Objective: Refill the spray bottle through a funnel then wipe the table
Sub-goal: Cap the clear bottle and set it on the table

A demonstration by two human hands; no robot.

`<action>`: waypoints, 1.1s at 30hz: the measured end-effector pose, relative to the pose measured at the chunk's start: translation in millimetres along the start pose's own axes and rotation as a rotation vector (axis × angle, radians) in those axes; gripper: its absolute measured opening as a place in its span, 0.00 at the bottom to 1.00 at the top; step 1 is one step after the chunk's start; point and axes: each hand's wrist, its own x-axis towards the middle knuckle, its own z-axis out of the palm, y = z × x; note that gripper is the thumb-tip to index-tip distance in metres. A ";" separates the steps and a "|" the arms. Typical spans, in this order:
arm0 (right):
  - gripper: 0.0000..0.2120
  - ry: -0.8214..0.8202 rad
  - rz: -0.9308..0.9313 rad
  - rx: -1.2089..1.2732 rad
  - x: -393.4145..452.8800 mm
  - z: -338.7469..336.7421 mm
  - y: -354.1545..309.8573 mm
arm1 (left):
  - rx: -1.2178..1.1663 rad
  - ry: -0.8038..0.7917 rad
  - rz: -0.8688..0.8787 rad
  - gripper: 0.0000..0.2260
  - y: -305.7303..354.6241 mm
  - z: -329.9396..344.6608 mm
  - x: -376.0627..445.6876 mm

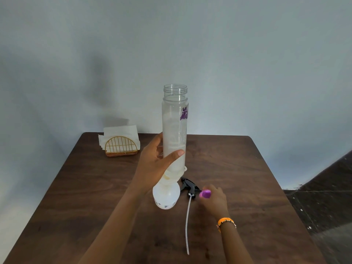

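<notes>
Clear refill bottle (174, 130) gripped upright in curled left hand (154, 164), over funnel (171, 176) in spray bottle (166, 196), well clear of table (247, 178) edges. Purple cap (205, 194) pinched in right hand (215, 201) beside black trigger head (188, 184). Set cap down, steady spray bottle, tip slowly.

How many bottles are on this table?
2. A tall clear bottle, uncapped, is held upright by the left hand. The white spray bottle stands on the table directly below it, partly hidden. I see no others.
</notes>
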 end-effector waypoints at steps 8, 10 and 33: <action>0.06 -0.055 -0.237 0.940 -19.8 -107.7 -120.9 | 0.002 0.060 0.038 0.21 4.2 -5.4 1.2; 0.05 -0.114 -0.319 1.068 -28.9 -128.5 -143.9 | 0.015 0.078 0.049 0.20 4.7 -5.6 2.1; 0.18 -0.153 -0.993 0.544 -40.8 -188.6 -230.5 | 0.278 0.041 0.175 0.25 9.8 -26.3 1.6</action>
